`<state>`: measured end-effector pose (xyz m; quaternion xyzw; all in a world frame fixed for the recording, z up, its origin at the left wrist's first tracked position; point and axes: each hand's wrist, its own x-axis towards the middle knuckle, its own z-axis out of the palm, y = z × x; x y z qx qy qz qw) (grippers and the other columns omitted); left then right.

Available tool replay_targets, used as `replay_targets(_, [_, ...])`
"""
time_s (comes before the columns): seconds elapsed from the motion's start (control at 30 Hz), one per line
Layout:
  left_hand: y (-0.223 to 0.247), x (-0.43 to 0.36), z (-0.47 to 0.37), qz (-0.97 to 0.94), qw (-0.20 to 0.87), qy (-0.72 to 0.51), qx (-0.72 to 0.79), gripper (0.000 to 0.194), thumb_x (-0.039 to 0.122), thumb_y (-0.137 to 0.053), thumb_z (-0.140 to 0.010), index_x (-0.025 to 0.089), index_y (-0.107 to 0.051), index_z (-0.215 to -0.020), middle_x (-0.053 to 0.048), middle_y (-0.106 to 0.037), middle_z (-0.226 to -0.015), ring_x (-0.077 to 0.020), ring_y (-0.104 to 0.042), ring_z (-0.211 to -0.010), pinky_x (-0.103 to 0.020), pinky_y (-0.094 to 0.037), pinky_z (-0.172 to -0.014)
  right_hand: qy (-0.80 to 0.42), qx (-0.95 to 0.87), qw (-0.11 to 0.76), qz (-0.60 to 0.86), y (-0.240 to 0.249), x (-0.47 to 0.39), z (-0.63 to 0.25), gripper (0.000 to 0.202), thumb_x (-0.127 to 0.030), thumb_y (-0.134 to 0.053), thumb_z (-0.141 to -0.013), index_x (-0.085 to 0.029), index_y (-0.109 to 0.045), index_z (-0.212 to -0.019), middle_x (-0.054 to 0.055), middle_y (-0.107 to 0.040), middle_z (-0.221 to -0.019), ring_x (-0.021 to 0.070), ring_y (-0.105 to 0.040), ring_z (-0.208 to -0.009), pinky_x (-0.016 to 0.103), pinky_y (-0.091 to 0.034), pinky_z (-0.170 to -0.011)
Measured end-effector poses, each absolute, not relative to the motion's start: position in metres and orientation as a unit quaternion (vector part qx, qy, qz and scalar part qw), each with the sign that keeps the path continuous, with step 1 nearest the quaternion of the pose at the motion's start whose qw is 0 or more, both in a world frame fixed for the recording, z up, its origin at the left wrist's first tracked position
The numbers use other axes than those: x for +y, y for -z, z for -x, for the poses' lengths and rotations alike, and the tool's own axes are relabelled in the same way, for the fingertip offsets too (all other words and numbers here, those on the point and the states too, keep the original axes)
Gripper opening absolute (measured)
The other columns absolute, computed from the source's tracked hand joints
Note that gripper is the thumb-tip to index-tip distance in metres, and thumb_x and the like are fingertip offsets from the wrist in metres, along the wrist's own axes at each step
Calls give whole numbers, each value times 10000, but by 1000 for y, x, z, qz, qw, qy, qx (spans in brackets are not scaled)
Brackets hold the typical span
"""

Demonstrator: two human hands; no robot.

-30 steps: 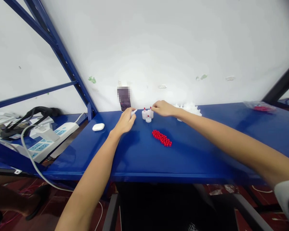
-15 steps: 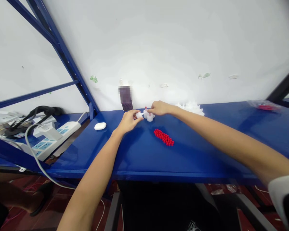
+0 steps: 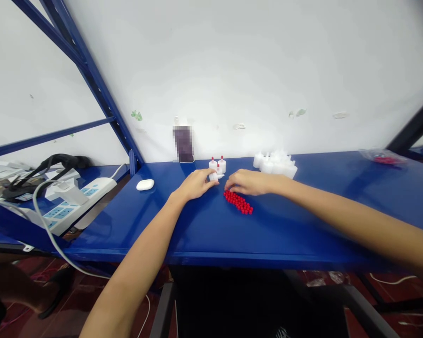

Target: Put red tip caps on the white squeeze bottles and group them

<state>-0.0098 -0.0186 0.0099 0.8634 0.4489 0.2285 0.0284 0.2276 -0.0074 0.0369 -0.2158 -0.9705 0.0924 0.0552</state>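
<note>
My left hand (image 3: 197, 183) grips a small white plastic bottle (image 3: 215, 177), tilted on its side with its bare nozzle pointing right. Just behind it stand several upright white bottles with red caps (image 3: 222, 164). At the upper left end of a patch of loose red caps (image 3: 240, 203), my right hand (image 3: 248, 181) is bent down with its fingertips pinched on a cap, which the fingers mostly hide. Farther right, near the wall, a group of white bottles (image 3: 277, 165) sits close together.
A white earphone case (image 3: 145, 184) lies on the blue table (image 3: 204, 234) at left. Against the wall leans a phone (image 3: 184, 144). Power strips (image 3: 79, 204) and cables are beyond the left frame post. A plastic bag with red pieces (image 3: 384, 158) lies far right.
My right hand has moved from the capped bottles toward me to the red caps. My left hand has shifted slightly right and nearer, still holding a bottle. Another capped bottle now shows in the group.
</note>
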Motion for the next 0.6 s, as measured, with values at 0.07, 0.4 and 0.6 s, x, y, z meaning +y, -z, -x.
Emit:
replay_targets(0.07, [-9,-18,11,-864,30,-229,448,443,479,-596,-905,173,-648,-1222,-94,-730,-943,-241,-677,-808,-313,-489,-740,-70,-970,59,226,-32,-4,-227,283,-115,-568,-855,-230,-757,-1031,63,-754,-959,214,-672,-851,324,-462,-758])
replay_targets(0.4, [-12,-21,6,-873,45,-249,418,378,458,-554,-935,168,-663,-1152,-76,-711,-924,-202,-620,-751,-300,-458,-706,-270,-841,318,344,-25,7,-230,211,-321,-617,-864,-162,-747,-909,48,-752,-813,170,-685,-699,309,-508,-727])
replay_targets(0.6, [-13,-23,2,-860,82,-299,404,373,440,-545,-941,157,-651,-1161,-81,-709,-1038,-197,-624,-808,-306,-476,-755,-363,-796,370,314,-18,5,-223,180,-322,-668,-820,-159,-709,-885,59,-763,-814,196,-726,-808,340,-549,-806])
